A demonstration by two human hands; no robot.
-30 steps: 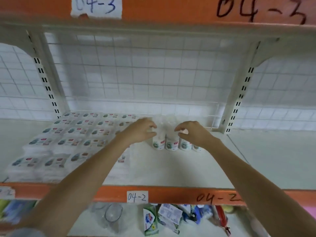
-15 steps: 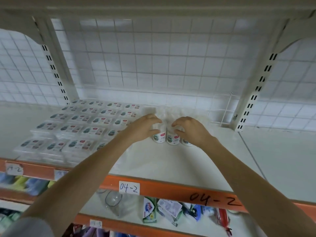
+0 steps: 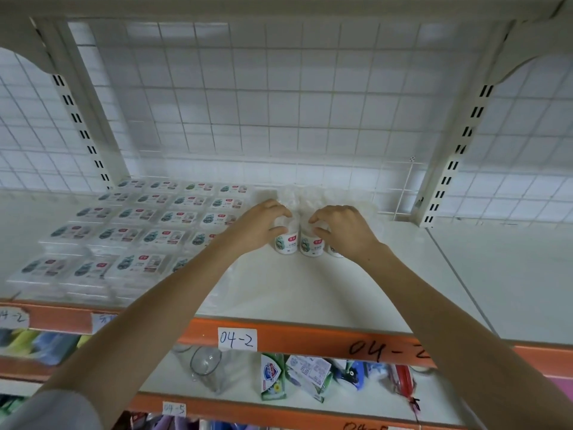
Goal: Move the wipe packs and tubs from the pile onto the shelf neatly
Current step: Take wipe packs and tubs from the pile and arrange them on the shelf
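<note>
Both hands up on the white shelf point(image 3: 310, 293), at the back near the wire grid panel point(image 3: 279, 113). Left hand point(image 3: 257, 226) has fingers curled over the top of the left tub point(image 3: 286, 242), thumb side down along its left flank; looks like a grip on it, though the tub's clear plastic wrapping point(image 3: 290, 197) blurs the contact. Right hand point(image 3: 344, 229) is curled over the next tub point(image 3: 311, 245), fingertips on its top edge, thumb lower against its front; holding it. The two tubs stand upright, touching each other, in the gap between the hands. A third tub point(image 3: 335, 251) peeks out under the right palm, mostly hidden. More crinkled wrap bunches behind and to the right of the right hand; can't tell how many tubs are inside it. Directly left of the left hand, just beside its wrist: flat wipe packs point(image 3: 148, 231) laid in tidy rows and columns, labels up, reaching from the back panel to the front edge. Front rows are motion-blurred. Below both forearms, the orange shelf beam point(image 3: 310, 336) carries a paper tag point(image 3: 237, 339) reading 04-2, same code hand-written to the right. Lower shelf under the arms holds a clear glass cup point(image 3: 206, 364) and mixed soap packets point(image 3: 273, 377).
</note>
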